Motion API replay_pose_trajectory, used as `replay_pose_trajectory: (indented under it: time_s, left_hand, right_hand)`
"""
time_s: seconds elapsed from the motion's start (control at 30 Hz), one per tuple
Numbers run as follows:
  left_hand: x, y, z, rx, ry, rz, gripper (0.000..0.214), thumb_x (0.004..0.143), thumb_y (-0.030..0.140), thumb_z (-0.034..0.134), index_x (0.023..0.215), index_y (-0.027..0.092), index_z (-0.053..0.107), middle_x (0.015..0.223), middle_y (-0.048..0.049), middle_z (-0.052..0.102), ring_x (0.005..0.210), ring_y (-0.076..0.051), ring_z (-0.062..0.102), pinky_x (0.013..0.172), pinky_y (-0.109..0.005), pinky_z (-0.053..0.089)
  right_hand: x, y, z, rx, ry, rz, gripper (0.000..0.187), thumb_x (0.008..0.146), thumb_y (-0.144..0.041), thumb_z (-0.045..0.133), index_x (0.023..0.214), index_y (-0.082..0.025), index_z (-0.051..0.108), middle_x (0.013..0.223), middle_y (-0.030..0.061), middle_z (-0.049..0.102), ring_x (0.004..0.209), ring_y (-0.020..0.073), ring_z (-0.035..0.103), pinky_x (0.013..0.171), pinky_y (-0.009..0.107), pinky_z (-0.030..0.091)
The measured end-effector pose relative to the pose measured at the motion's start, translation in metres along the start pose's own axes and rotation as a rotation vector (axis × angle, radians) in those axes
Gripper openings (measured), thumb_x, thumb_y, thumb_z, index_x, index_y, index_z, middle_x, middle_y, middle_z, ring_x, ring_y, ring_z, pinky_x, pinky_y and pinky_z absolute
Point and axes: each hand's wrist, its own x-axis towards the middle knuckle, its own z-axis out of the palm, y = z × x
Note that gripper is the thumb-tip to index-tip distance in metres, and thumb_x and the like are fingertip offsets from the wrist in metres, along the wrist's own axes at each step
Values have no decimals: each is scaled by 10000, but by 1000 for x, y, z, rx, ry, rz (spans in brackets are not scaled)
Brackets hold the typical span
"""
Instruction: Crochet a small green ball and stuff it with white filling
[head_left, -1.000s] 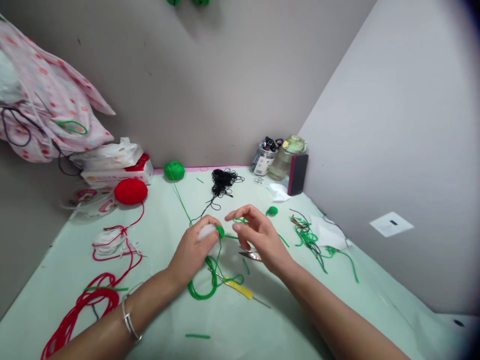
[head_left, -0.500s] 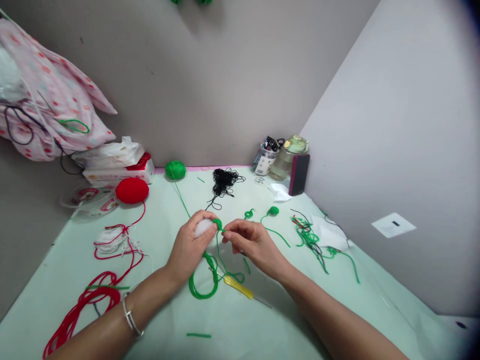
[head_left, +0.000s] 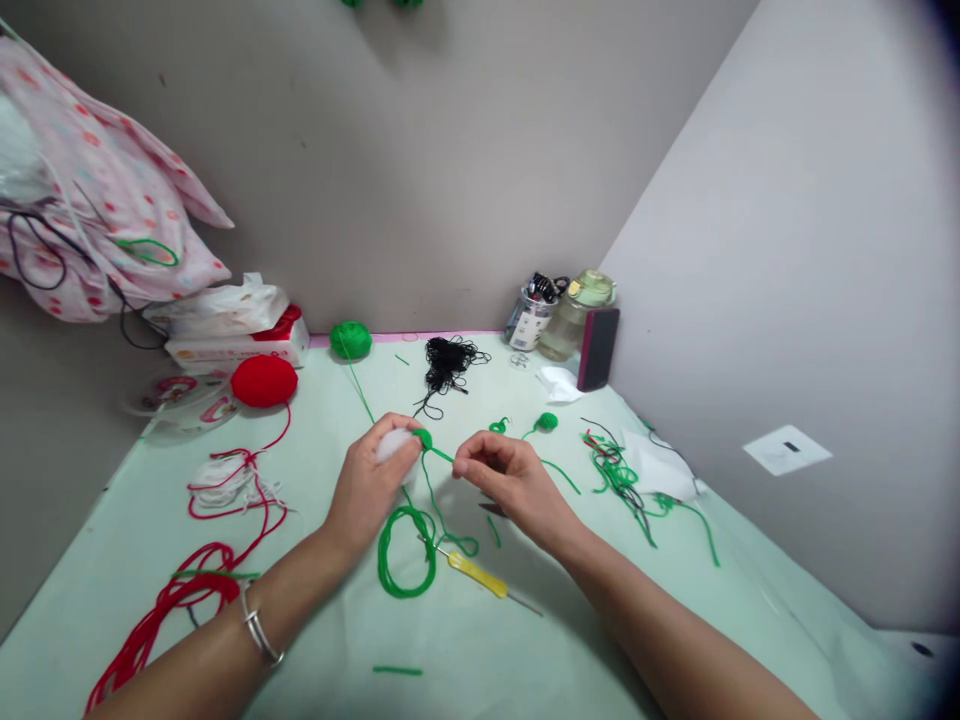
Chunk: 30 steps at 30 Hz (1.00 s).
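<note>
While the left hand [head_left: 363,492] grasps one white wad [head_left: 393,446] and one green piece [head_left: 424,439] mid-frame, the right hand [head_left: 517,488] pinches one strand [head_left: 442,455]; one yellow-handled tool [head_left: 478,576] lies below centre.

a pink spotted cloth [head_left: 135,205] hangs at the upper left. below it, a white plastic bag [head_left: 225,305] lies on a red-and-white carton [head_left: 225,354], with a red yarn ball [head_left: 264,381] just in front. nearer, white yarn [head_left: 223,482] lies tangled with red strands, beyond a loose red yarn coil [head_left: 139,640]. black yarn [head_left: 448,360] sits bunched near the back edge. at the back right, a labelled clear jar [head_left: 527,327] stands beside a green-lidded bottle [head_left: 561,332]; a smartphone [head_left: 598,349] stands upright nearby, close to crumpled white tissue [head_left: 559,384]. a wall plate [head_left: 771,450] is mounted on the right.
</note>
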Motion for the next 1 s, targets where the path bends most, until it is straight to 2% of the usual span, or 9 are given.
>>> replay_pose_trajectory:
  time_s: [0.17, 0.3, 0.47, 0.53, 0.6, 0.7, 0.77, 0.9, 1.0]
  left_hand:
    - [-9, 2, 7, -28, -61, 84, 183, 875, 400, 658, 913, 221, 647, 805, 26, 636, 707, -167, 565, 678, -273, 452]
    - [-9, 2, 5, -4, -45, 102, 177, 871, 396, 662, 916, 225, 655, 789, 26, 635, 685, -170, 556, 665, -276, 445]
    - [-3, 1, 1, 0, 9, 27, 187, 862, 409, 657, 908, 228, 641, 733, 44, 602, 607, -155, 506, 601, -272, 400]
    - [-3, 1, 3, -9, -22, 12, 193, 860, 414, 656, 897, 226, 628, 694, 54, 584, 581, -148, 492, 586, -270, 387]
    - [-4, 1, 5, -20, -67, -2, 184, 860, 403, 648, 888, 225, 617, 652, 62, 568, 568, -145, 484, 585, -267, 386]
    - [-7, 1, 9, -37, -97, -33, 135, 846, 356, 623, 868, 225, 596, 617, 67, 554, 560, -147, 486, 581, -263, 394]
    - [-7, 1, 10, -37, -86, -41, 111, 827, 331, 614, 851, 226, 588, 615, 68, 542, 556, -148, 482, 568, -261, 393]
    - [-7, 1, 10, -28, -76, -21, 118, 819, 338, 625, 842, 227, 593, 648, 68, 535, 567, -144, 476, 565, -256, 395]
    - [-6, 1, 9, -22, -64, 2, 122, 819, 339, 639, 833, 226, 597, 703, 57, 551, 615, -147, 490, 595, -257, 404]
  right_hand:
    - [1, 2, 6, 0, -98, -44, 330, 891, -490, 711, 1054, -203, 687, 833, -6, 604, 729, 138, 490, 626, 265, 380]
    - [1, 5, 9, -42, -229, 8, 291, 911, -448, 686, 780, -196, 622, 669, -48, 494, 628, 117, 407, 608, 278, 331]
    - [-3, -2, 1, -132, 32, -187, 223, 915, -320, 634, 719, -216, 619, 978, 39, 655, 918, 199, 590, 818, 338, 441]
    - [-3, -3, -1, -74, 80, -228, 164, 890, -268, 646, 732, -225, 639, 1214, 60, 686, 1163, 247, 594, 996, 400, 430]
    - [-1, -1, -1, 102, 79, -231, 149, 859, -240, 657, 714, -224, 629, 1218, 64, 712, 1250, 259, 585, 1074, 421, 406]
    - [3, 3, -1, 473, 17, -116, 201, 855, -305, 617, 690, -225, 535, 897, 41, 715, 873, 206, 686, 792, 341, 511]
    - [3, 3, 0, 559, 16, -32, 212, 866, -345, 605, 731, -229, 490, 832, 0, 676, 541, 117, 540, 560, 279, 417]
    - [-1, -3, 3, 194, 68, -75, 233, 873, -357, 697, 1040, -244, 581, 1171, 31, 684, 539, 69, 410, 546, 259, 362]
    - [-5, -3, 8, -172, 0, -72, 409, 828, -355, 776, 1176, -270, 579, 1088, 9, 679, 630, 102, 444, 619, 263, 387]
